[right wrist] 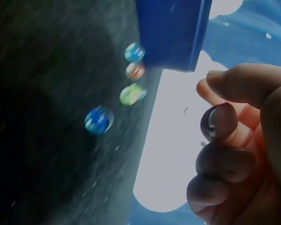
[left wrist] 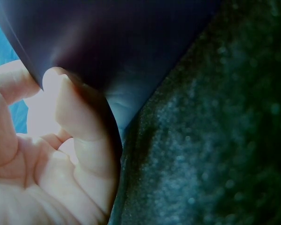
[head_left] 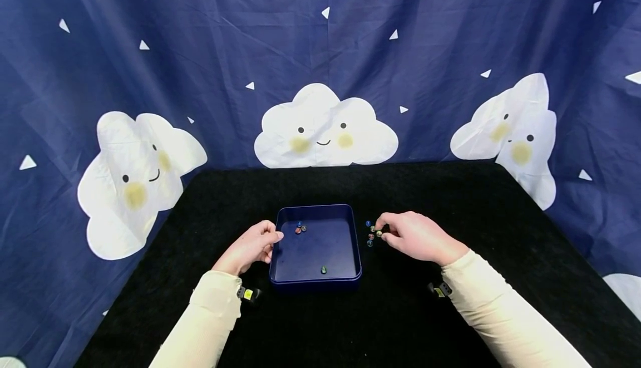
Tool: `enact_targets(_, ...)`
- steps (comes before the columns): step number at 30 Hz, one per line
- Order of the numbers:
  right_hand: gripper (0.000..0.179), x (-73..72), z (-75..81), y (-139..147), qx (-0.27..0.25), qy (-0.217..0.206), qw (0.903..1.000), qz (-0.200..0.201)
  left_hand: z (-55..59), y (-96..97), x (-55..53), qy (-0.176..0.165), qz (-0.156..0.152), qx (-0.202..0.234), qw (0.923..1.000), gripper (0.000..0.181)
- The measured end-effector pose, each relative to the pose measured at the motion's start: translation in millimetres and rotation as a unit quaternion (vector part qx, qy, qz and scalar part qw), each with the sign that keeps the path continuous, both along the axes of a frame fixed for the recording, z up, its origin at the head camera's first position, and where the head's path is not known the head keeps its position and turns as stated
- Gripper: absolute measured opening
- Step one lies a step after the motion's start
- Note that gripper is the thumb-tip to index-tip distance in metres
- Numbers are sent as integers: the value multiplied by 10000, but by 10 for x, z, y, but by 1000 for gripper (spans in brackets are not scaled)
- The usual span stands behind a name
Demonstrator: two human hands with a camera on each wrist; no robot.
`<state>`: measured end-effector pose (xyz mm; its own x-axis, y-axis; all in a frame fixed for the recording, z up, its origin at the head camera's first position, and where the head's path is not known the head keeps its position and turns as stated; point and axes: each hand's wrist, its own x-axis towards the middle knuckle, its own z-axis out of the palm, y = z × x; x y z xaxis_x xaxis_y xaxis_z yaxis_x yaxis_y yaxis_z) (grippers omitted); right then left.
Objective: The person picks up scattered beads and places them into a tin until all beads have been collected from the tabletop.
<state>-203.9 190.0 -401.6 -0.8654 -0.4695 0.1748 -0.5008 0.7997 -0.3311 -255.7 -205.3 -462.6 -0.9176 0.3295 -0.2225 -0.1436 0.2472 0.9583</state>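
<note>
My left hand point(head_left: 254, 244) grips the left rim of a square dark blue tray point(head_left: 315, 281), pinching the wall between thumb and fingers. In the left wrist view, the fingers point(left wrist: 86, 117) bend against the tray's side point(left wrist: 136, 56). Inside the tray, a blue marble point(head_left: 299, 224), a red one point(head_left: 297, 230) and a brownish one point(head_left: 304, 228) cluster at upper left, and a green marble point(head_left: 323, 270) lies near the front. Beyond the right wall, my right hand point(head_left: 418, 235) reaches over several marbles, its thumb and forefinger parted beside a yellowish marble point(head_left: 379, 234). The right wrist view shows these loose marbles apart from its fingers point(right wrist: 225, 161).
Black cloth point(head_left: 400, 312) covers the table. Among the loose marbles just right of the tray are a blue one point(head_left: 368, 223), a red one point(head_left: 371, 236) and a bluish one point(head_left: 370, 243). A dark blue curtain point(head_left: 210, 50) with cloud prints hangs behind.
</note>
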Motion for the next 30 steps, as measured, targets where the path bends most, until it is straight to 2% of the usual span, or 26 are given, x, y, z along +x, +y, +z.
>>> enact_targets(8, 17, -55, -111, 298, 322, -562, 9977, -221, 5, 6, 8, -33, 50, -15, 10000, 21)
enact_targets(13, 21, -94, -173, 385, 442, -792, 9954, -311, 3, 1, 1, -12, 49, 4, 10000, 21)
enact_targets(18, 24, -118, -231, 392, 509, -887, 9944, -263, 3, 2, -1, -12, 36, -5, 10000, 21)
enact_targets(30, 18, -133, -297, 427, 587, -683, 9959, -118, 2, 5, -6, -33, 63, -48, 10000, 21)
